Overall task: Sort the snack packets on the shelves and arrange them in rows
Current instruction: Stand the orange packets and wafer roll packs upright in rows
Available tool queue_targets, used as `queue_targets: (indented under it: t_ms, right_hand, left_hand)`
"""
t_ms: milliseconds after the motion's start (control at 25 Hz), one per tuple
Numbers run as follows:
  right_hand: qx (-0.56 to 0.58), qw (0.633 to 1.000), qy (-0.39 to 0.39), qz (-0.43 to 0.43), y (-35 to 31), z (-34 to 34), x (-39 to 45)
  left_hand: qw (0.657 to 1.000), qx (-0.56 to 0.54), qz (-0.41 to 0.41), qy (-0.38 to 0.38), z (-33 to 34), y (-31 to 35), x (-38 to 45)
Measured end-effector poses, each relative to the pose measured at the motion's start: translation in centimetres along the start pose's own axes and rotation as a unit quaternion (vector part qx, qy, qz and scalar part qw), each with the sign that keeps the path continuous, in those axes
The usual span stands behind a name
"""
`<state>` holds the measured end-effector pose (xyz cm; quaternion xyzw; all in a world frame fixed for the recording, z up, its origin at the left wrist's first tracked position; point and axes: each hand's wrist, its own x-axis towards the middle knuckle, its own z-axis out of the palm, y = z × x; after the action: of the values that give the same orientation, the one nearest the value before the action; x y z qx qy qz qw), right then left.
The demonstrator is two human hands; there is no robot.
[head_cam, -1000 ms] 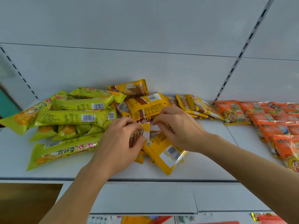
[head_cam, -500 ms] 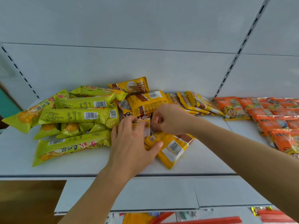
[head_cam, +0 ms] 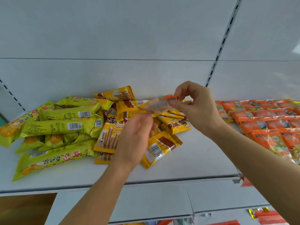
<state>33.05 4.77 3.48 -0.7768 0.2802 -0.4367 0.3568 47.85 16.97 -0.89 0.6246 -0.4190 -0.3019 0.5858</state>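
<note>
Right hand (head_cam: 197,108) lifts an orange packet (head_cam: 159,103) above the shelf (head_cam: 194,161).
It pinches the packet's end; left hand (head_cam: 135,140) hovers relaxed over yellow packets (head_cam: 108,137).

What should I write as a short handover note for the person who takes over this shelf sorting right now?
Right hand pinches an orange-ended packet, lifted above the pile. Left hand hovers open over the yellow wafer packets, which lie mixed in the middle of the shelf. Green packets lie in a loose heap on the left. Orange packets on the right are already in rows. Left to do: place the held packet, then row the yellow and green ones.
</note>
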Motion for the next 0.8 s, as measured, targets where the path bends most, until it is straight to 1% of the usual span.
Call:
queue_targets:
  t_ms: [40, 80, 120, 160, 240, 280, 320, 360, 400, 440, 480, 560, 600, 680, 760, 800]
  right_hand:
    - [0.003, 1.000, -0.018, -0.006, 0.2, -0.8, -0.9]
    - [-0.010, 0.999, -0.037, -0.017, 0.5, -1.6, -1.7]
    - [-0.039, 0.997, -0.051, -0.035, 0.9, -2.4, -2.4]
    - [-0.075, 0.994, -0.057, -0.055, 1.2, -3.0, -3.1]
    - [-0.146, 0.984, -0.057, -0.084, 1.7, -4.3, -4.3]
    - [-0.167, 0.981, -0.047, -0.085, 1.8, -4.8, -4.7]
    - [-0.166, 0.984, -0.024, -0.067, 1.9, -5.3, -5.0]
    - [-0.136, 0.990, 0.011, -0.028, 2.1, -5.8, -5.4]
    - [-0.082, 0.995, 0.051, 0.026, 2.2, -6.3, -5.7]
    - [-0.031, 0.993, 0.081, 0.077, 2.2, -6.7, -5.9]
    - [0.012, 0.988, 0.087, 0.125, 2.2, -7.0, -6.1]
    - [0.083, 0.974, 0.044, 0.207, 2.3, -7.4, -6.6]
    - [0.113, 0.968, 0.030, 0.224, 2.5, -7.6, -6.9]
    - [0.114, 0.969, 0.047, 0.213, 2.8, -8.1, -7.4]
    - [0.097, 0.972, 0.049, 0.207, 3.6, -8.9, -7.8]
    - [0.095, 0.972, 0.036, 0.212, 4.0, -9.3, -7.9]
  left_hand:
    - [0.984, -0.152, -0.085, -0.046, 1.1, 1.0, 0.1]
    - [0.956, -0.251, -0.139, -0.060, 1.9, 1.8, 0.4]
    - [0.940, -0.294, -0.164, -0.050, 2.7, 2.2, 1.0]
    - [0.938, -0.302, -0.165, -0.031, 3.4, 2.5, 1.4]
    - [0.951, -0.277, -0.138, 0.004, 5.1, 2.7, 1.6]
    - [0.958, -0.259, -0.120, 0.016, 5.8, 2.6, 1.7]
    - [0.964, -0.242, -0.103, 0.020, 6.4, 2.4, 1.6]
    - [0.971, -0.223, -0.088, 0.025, 6.9, 2.4, 1.5]
    - [0.975, -0.206, -0.075, 0.028, 7.4, 2.4, 1.4]
    - [0.978, -0.195, -0.066, 0.029, 7.8, 2.3, 1.2]
    - [0.978, -0.196, -0.062, 0.027, 8.3, 2.3, 0.9]
    - [0.975, -0.213, -0.059, 0.020, 9.5, 2.5, 0.2]
    - [0.975, -0.217, -0.055, 0.013, 10.1, 2.5, -0.2]
    - [0.977, -0.204, -0.058, -0.002, 11.2, 2.4, -0.7]
    - [0.980, -0.184, -0.074, 0.017, 11.5, 2.1, -0.5]
    - [0.979, -0.184, -0.083, 0.038, 11.4, 2.1, -0.3]
